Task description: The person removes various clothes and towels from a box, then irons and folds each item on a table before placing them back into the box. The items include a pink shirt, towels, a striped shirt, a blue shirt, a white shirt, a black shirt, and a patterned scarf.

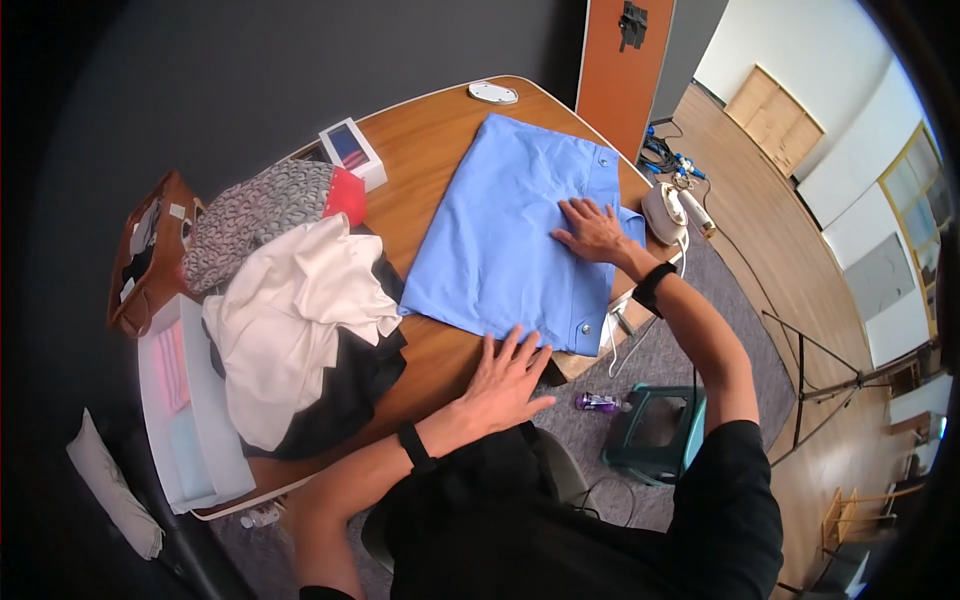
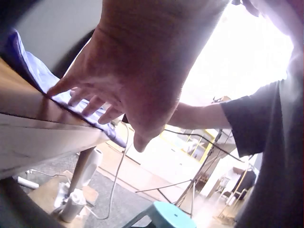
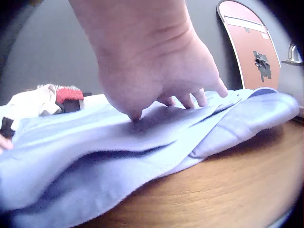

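The blue snap-fastened cloth lies on the wooden tabletop, the right hand upon it, fingers loosely spread, the left hand at its near edge, fingers extended; creases should smooth best under light outward strokes.

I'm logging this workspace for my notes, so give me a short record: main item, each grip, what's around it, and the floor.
Main item: blue cloth, lying on the wooden table, two round fasteners showing
Left grip: fingers spread, fingertips at the cloth's near edge
Right grip: resting on the cloth's right side
Left of cloth: white fabric over black fabric; grey-and-red knitted item
Right of cloth: white appliance
Floor: green stool, purple bottle
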Demonstrator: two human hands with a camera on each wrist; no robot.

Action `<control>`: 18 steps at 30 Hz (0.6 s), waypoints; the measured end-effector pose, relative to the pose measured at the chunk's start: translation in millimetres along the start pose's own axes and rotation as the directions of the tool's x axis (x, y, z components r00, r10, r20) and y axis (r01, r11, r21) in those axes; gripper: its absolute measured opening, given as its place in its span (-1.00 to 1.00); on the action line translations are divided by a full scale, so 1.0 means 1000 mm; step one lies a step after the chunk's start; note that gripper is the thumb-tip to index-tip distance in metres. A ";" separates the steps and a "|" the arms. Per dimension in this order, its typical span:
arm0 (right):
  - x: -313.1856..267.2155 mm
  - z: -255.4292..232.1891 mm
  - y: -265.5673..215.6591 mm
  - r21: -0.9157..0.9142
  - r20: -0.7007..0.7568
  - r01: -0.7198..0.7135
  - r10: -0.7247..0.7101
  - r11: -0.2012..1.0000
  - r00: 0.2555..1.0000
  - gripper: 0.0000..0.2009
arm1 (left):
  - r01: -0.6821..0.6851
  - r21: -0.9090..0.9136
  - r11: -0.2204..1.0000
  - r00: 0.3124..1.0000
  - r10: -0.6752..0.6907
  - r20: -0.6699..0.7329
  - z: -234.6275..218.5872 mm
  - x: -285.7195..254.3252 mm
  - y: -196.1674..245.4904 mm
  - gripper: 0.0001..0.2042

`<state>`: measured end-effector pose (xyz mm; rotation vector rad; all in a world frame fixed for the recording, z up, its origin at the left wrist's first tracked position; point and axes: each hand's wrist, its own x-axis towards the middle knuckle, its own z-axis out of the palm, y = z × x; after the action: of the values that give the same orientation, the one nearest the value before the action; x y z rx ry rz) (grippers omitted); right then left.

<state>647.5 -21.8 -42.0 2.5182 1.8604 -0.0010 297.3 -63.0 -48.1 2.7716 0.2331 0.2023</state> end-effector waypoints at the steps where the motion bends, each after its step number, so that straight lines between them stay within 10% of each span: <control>1: -0.008 -0.008 0.007 -0.023 0.022 0.010 -0.010 1.000 1.000 -0.18 | -0.004 -0.064 0.998 0.999 0.001 -0.045 -0.002 0.001 0.000 -0.27; 7: -0.050 -0.096 0.089 -0.237 -0.619 -0.266 0.066 0.934 0.783 -0.49 | -0.003 -0.041 0.999 0.957 -0.008 -0.289 -0.008 0.051 -0.015 -0.23; 9: -0.054 -0.115 0.112 -0.204 -0.348 -0.462 0.377 0.863 0.858 -0.46 | -0.050 0.075 0.996 0.994 0.057 -0.090 0.000 0.057 -0.003 -0.13; 13: -0.054 -0.100 0.162 -0.070 0.048 -0.458 0.461 0.886 0.886 -0.46 | -0.073 0.260 0.963 0.994 0.093 -0.063 0.041 0.072 0.002 -0.13; 18: -0.071 -0.094 0.155 0.238 -0.021 -0.537 0.557 0.809 0.830 -0.47 | -0.053 0.152 0.987 0.985 0.076 -0.152 0.056 0.071 0.001 -0.14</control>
<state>774.1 -134.3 54.0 3.1687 1.1279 -0.0980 376.7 -69.8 -91.9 2.9147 0.2048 0.4391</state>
